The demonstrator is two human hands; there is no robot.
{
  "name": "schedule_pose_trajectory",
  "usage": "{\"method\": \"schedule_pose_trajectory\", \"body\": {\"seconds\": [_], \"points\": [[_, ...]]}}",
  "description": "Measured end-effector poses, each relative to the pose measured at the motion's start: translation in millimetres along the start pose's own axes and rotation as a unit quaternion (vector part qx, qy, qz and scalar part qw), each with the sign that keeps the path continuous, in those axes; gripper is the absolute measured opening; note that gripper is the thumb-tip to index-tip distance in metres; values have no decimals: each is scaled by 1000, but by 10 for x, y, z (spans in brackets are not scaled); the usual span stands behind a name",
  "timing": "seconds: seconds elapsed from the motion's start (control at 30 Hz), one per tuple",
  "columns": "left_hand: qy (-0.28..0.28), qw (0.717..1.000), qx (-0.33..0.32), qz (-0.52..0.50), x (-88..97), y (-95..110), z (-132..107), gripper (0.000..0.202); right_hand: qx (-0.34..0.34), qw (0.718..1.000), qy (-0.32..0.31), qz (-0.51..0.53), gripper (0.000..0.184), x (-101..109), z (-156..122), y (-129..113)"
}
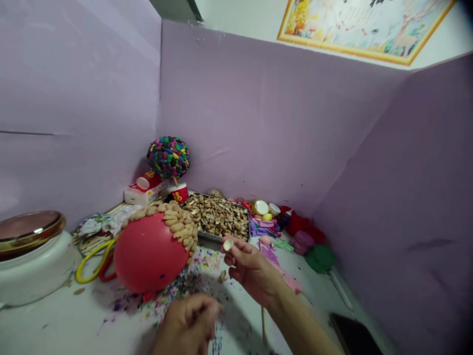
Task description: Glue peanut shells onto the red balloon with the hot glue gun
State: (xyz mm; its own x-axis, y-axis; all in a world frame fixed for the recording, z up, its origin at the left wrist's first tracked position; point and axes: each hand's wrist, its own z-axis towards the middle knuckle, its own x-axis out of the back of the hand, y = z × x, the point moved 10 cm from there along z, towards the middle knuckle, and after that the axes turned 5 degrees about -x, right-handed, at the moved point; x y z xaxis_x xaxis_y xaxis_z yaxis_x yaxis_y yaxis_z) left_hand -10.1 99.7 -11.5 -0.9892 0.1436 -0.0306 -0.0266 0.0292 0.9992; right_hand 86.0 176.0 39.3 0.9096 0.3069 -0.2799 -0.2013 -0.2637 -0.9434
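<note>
My right hand (pixel 251 268) pinches a small pale shell piece (pixel 228 244) between thumb and fingers, just in front of a metal tray (pixel 207 237) heaped with brown shells. My left hand (pixel 190 323) is low in the view with its fingers curled together; it is blurred and I cannot see what it holds. A red balloon (pixel 148 256) lies to the left, with its upper right side covered in several stuck-on tan shells (pixel 179 224). One loose shell (pixel 222 276) lies on the white table between my hands.
A white pot with a gold-rimmed lid (pixel 29 246) stands at the left. Yellow and red loops (pixel 92 261), a multicoloured ball on a stick (pixel 168 157), a white box (pixel 144 195), and coloured balloons and lids (pixel 291 229) lie at the back. Purple panels wall the table in. A dark object (pixel 353 335) lies at the lower right.
</note>
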Motion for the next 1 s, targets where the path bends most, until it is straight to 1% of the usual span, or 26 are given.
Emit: {"method": "schedule_pose_trajectory", "body": {"seconds": [0.03,0.07,0.13,0.17,0.27,0.43,0.5,0.57,0.63,0.7,0.77,0.83,0.9,1.0], "points": [[9,996,53,-70,-15,-70,6,29,-16,999,-5,45,35,-20,-121,105],[13,988,83,-129,-42,-96,9,30,-29,996,-7,82,33,-40,-226,205],[11,970,111,-218,-114,-89,18,29,-46,990,-12,130,31,-87,-386,376],[5,961,121,-248,-158,-82,20,27,-47,989,-17,136,31,-113,-440,438],[-3,947,141,-289,-261,-100,9,22,-37,988,-37,142,33,-174,-527,551],[12,937,168,-307,-340,-231,-8,15,-9,992,-17,122,33,-64,-538,614],[16,934,177,-310,-349,-266,-1,15,16,995,-7,96,31,-14,-526,601],[25,935,172,-309,-332,-262,17,16,62,996,12,56,30,29,-532,539],[32,938,167,-302,-311,-246,36,17,108,993,41,4,28,54,-565,467],[37,942,166,-288,-297,-238,50,21,134,986,85,-54,23,77,-620,413],[45,945,174,-273,-283,-253,48,26,149,973,134,-118,16,93,-687,364],[49,950,174,-255,-273,-263,44,31,167,955,168,-179,12,84,-752,310],[40,961,154,-227,-272,-243,51,36,195,933,186,-240,10,47,-807,255],[26,979,102,-174,-271,-201,80,42,238,897,197,-316,3,-26,-875,193]]}}
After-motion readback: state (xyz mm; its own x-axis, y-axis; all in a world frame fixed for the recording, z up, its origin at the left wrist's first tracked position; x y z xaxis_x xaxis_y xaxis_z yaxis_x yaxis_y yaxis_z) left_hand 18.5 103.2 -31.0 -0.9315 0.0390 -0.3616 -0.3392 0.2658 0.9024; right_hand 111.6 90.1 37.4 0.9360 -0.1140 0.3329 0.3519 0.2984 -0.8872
